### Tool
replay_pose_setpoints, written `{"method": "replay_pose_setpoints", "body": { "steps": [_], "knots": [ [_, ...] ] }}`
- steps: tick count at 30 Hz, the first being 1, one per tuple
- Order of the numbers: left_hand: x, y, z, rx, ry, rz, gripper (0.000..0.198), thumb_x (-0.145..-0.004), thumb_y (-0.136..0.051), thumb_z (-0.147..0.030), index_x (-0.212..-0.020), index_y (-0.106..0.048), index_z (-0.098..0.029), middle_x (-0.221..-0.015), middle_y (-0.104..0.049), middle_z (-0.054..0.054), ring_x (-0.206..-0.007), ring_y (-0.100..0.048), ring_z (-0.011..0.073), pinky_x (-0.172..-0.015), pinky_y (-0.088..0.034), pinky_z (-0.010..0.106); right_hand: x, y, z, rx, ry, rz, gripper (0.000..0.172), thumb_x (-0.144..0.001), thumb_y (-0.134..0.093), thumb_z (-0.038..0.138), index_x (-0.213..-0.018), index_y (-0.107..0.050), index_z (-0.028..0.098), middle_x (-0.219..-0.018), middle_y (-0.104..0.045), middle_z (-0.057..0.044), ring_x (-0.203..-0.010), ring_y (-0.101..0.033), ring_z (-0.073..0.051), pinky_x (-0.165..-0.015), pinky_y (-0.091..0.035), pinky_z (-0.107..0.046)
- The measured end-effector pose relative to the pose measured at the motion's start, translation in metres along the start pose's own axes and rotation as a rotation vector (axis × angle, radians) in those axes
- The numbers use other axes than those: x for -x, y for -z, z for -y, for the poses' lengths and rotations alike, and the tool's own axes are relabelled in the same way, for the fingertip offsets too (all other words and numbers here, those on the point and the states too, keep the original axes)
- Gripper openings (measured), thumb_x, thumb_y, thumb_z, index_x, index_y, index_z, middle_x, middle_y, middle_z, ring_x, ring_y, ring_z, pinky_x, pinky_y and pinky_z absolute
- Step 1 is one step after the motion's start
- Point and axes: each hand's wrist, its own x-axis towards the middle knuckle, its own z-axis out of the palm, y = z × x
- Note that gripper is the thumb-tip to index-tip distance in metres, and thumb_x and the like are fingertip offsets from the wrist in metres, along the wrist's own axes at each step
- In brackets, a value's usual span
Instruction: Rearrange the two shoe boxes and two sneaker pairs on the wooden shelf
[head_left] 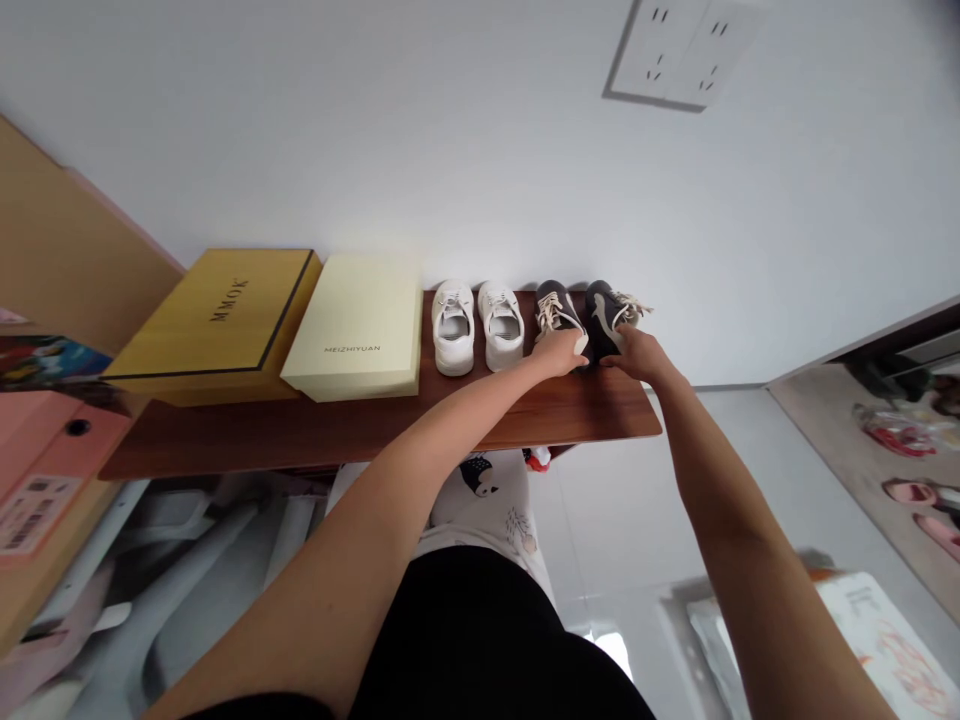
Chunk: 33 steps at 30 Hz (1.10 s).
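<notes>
A pair of dark shoes with cream laces stands at the right end of a brown wooden shelf (pixel 315 430), toes toward the wall. My left hand (pixel 561 352) is closed round the heel of the left dark shoe (pixel 555 308). My right hand (pixel 636 354) grips the heel of the right dark shoe (pixel 609 310). A pair of white sneakers (pixel 477 324) stands just left of them, untouched.
A cream shoebox (pixel 358 326) and a yellow shoebox (pixel 217 322) lie on the shelf's left half. A white wall with a socket plate (pixel 679 52) is behind. Pink boxes (pixel 45 470) stand at far left. Sandals (pixel 911 495) lie on the floor at right.
</notes>
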Motion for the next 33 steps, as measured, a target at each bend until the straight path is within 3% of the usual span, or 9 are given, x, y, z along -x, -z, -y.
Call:
{"method": "replay_pose_setpoints", "body": {
  "steps": [8,22,29,31,33],
  "knots": [
    [-0.012,0.011,-0.016,-0.235,-0.032,0.130,0.031,-0.087,-0.075,-0.027,-0.115,-0.069,-0.013,-0.121,-0.072,0.017,-0.119,-0.067,0.0319,-0.100,-0.052,0.039,0.000,0.024,0.029,0.219,0.118,0.083,0.043,-0.080,-0.076,0.025,-0.118,-0.058,0.018,-0.119,-0.069,-0.017,-0.111,-0.064,-0.034,-0.088,-0.048,-0.039],
    [-0.017,0.014,-0.003,-0.315,-0.021,0.205,0.033,-0.084,-0.078,-0.024,-0.114,-0.072,-0.011,-0.124,-0.071,0.020,-0.119,-0.067,0.0352,-0.100,-0.054,0.042,-0.008,0.006,0.043,0.251,0.133,0.117,0.044,-0.079,-0.076,0.019,-0.118,-0.057,0.018,-0.122,-0.069,-0.017,-0.115,-0.063,-0.033,-0.090,-0.048,-0.040],
    [-0.016,0.009,0.000,-0.270,-0.028,0.167,0.036,-0.087,-0.074,-0.022,-0.121,-0.066,-0.014,-0.128,-0.070,0.019,-0.122,-0.066,0.0332,-0.102,-0.051,0.040,-0.004,0.003,0.048,0.248,0.101,0.092,0.042,-0.082,-0.069,0.016,-0.122,-0.055,0.013,-0.127,-0.065,-0.022,-0.117,-0.059,-0.035,-0.091,-0.049,-0.042],
    [-0.009,0.008,-0.002,-0.263,-0.040,0.105,0.036,-0.088,-0.071,-0.018,-0.124,-0.064,-0.014,-0.128,-0.069,0.018,-0.122,-0.065,0.0324,-0.105,-0.049,0.041,-0.001,0.002,0.052,0.236,0.087,0.070,0.044,-0.083,-0.068,0.016,-0.124,-0.055,0.013,-0.128,-0.063,-0.024,-0.117,-0.058,-0.036,-0.092,-0.049,-0.044],
    [0.007,0.006,-0.002,-0.239,-0.102,-0.029,0.039,-0.092,-0.065,-0.014,-0.130,-0.060,-0.013,-0.133,-0.067,0.018,-0.127,-0.061,0.0307,-0.111,-0.045,0.041,0.005,0.002,0.056,0.208,0.070,0.008,0.049,-0.082,-0.070,0.018,-0.128,-0.054,0.013,-0.132,-0.061,-0.024,-0.119,-0.056,-0.038,-0.095,-0.049,-0.047]
  ]
}}
